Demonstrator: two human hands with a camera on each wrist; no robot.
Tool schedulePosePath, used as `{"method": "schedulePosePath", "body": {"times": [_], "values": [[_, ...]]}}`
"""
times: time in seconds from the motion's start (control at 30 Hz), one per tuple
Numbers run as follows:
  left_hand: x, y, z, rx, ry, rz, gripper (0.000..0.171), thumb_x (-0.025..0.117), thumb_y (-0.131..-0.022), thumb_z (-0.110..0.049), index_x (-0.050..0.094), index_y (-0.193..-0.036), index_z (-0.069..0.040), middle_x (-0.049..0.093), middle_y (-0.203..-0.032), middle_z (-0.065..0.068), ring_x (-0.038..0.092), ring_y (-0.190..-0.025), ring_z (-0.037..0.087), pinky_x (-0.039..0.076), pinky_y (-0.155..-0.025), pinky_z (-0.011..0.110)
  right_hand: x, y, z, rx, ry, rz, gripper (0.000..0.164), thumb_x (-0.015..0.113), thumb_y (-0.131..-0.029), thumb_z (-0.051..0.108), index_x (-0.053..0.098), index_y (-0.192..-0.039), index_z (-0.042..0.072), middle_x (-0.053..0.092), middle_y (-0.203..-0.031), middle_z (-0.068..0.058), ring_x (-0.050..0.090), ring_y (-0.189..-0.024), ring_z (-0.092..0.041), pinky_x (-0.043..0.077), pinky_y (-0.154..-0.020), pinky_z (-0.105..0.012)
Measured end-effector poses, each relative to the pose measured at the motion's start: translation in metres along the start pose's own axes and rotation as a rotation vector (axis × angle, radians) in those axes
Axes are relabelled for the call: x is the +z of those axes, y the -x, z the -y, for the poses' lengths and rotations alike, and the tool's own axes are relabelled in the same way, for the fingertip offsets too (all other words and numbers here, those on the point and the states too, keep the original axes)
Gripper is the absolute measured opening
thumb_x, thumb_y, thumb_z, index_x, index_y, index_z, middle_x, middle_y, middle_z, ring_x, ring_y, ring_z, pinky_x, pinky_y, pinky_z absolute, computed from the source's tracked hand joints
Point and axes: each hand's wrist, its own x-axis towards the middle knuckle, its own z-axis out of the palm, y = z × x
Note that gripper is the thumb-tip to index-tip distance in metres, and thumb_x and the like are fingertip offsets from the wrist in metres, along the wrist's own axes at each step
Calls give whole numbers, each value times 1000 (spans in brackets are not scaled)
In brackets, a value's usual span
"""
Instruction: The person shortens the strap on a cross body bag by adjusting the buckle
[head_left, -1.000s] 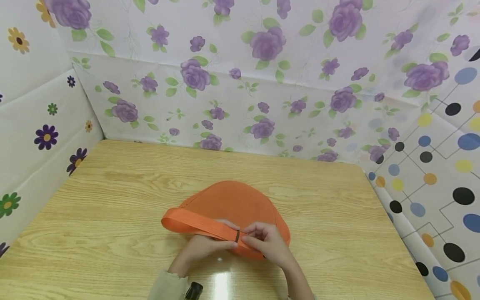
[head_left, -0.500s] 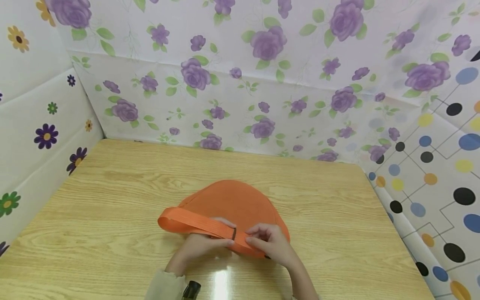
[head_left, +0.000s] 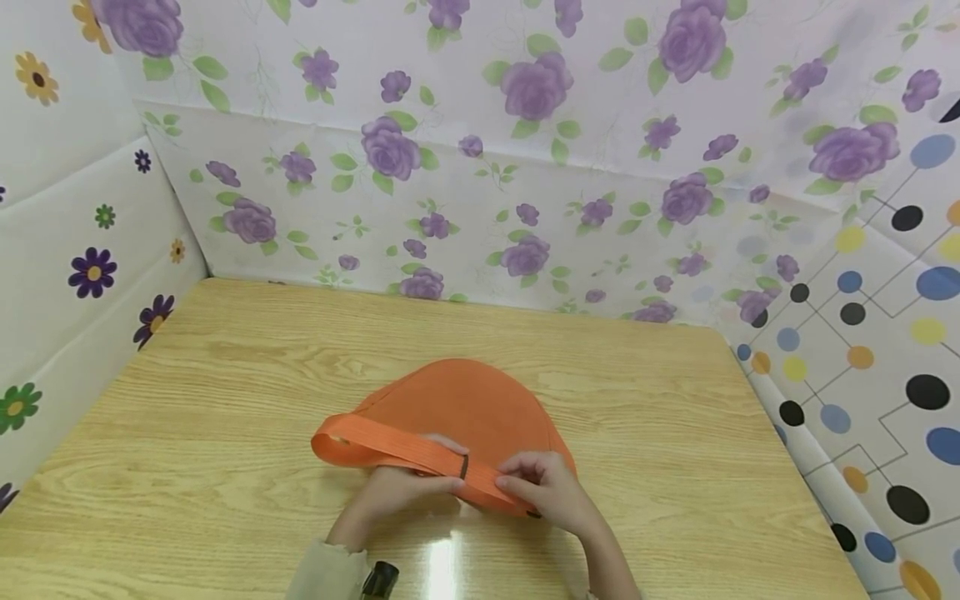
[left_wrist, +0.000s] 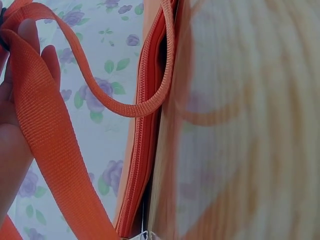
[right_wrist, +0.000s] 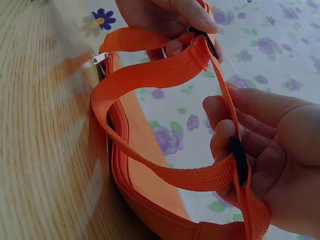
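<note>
An orange bag (head_left: 465,392) with a rounded outline lies on the wooden table. Its orange strap (head_left: 375,437) loops out to the left over the bag's near side. My left hand (head_left: 401,490) grips the strap beside a black slider buckle (head_left: 463,467). Further right, my right hand (head_left: 551,492) pinches the strap between thumb and fingers. In the right wrist view a second black buckle (right_wrist: 239,159) sits against my right fingers, and the strap runs from it up to the left hand. The bag's zipper (left_wrist: 142,75) runs along its edge, with a white pull (right_wrist: 99,59) at one end.
The wooden table (head_left: 247,358) reaches back to a wall covering (head_left: 465,208) printed with purple flowers. Patterned sheets also stand at the left and right sides. A dark cylindrical object (head_left: 380,577) shows beside the left sleeve (head_left: 327,571).
My left hand and the slider buckle have shifted slightly left, and the strap loop reaches further left. The right hand has edged right, so a longer piece of strap shows between the hands.
</note>
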Motion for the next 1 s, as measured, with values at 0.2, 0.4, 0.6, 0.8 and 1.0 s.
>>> {"method": "schedulePosePath", "body": {"times": [0.2,0.4,0.6,0.8,1.0], "values": [[-1,0,4,34,24,15,34,69,-75,3,59,-108,5,61,-99,14,59,-86,18,48,-74,32,1,0,20,-9,2,7,9,55,-85,-5,62,-86,-11,51,-59,-23,33,-47,0,30,-43,-15],[0,0,-7,20,21,14,35,70,-76,-2,58,-108,5,62,-97,12,59,-85,16,49,-73,31,2,-2,25,-33,2,-3,10,54,-86,-5,62,-86,-12,52,-62,-26,33,-49,0,31,-44,-15],[3,0,-23,51,-27,19,32,69,-75,1,59,-105,3,61,-92,16,57,-82,11,48,-71,29,2,-3,23,-54,-18,-4,11,53,-86,-6,61,-87,-15,48,-59,-26,33,-48,0,30,-43,-15],[4,-2,-23,21,18,48,33,69,-75,1,58,-105,8,59,-99,24,57,-84,13,47,-73,28,4,-4,22,-67,-22,-11,10,54,-85,-6,61,-86,-14,47,-57,-21,33,-48,0,29,-42,-15],[5,-3,-22,-9,66,67,32,67,-77,1,57,-106,9,57,-99,29,59,-81,13,48,-70,28,5,-6,25,-60,-24,-15,10,54,-85,-6,61,-85,-14,49,-60,-23,34,-49,-1,30,-43,-15]]}}
